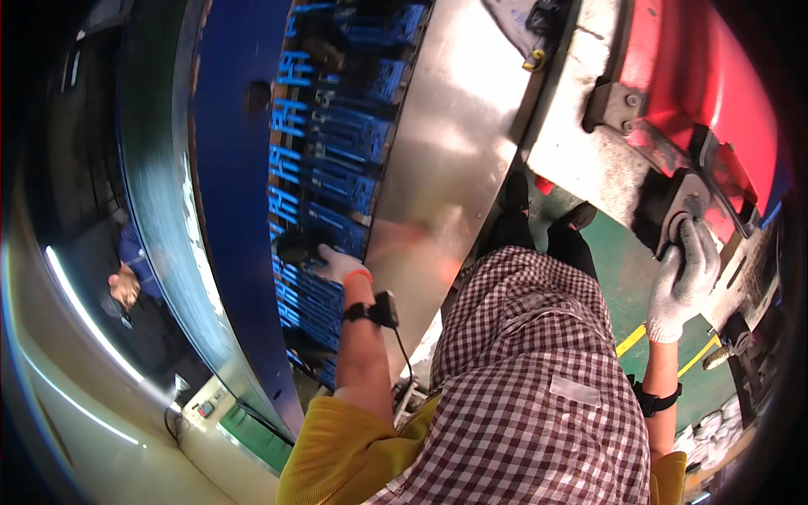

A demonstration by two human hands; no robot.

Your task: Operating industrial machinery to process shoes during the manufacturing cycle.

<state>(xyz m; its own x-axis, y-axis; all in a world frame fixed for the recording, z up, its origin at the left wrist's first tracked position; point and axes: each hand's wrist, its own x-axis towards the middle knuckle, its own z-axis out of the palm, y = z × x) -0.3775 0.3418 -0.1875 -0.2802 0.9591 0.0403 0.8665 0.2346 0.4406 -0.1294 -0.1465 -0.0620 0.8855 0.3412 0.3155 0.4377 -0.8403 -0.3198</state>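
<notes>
My left hand (pixel 343 266), in a pale glove with an orange cuff, is over a row of blue slatted racks (pixel 345 181). Its fingertips meet a dark, blurred object (pixel 301 245) among the slats; whether they grip it is unclear. On the right, my gloved right hand (pixel 688 273) has its thumb and fingers against a dark grey plate-like part (pixel 686 198) with a rounded end and a ring-shaped mark. That part is beside the red machine cover (pixel 699 84), above a worn pale metal surface (pixel 581 151).
A bare metal ledge (pixel 446 126) runs between the racks and my body. Beyond the racks stands a dark blue panel (pixel 240 168). At far left another person's hand (pixel 124 286) shows. A black item with a yellow tip (pixel 536 57) is at the top. Green floor (pixel 602 244) lies below.
</notes>
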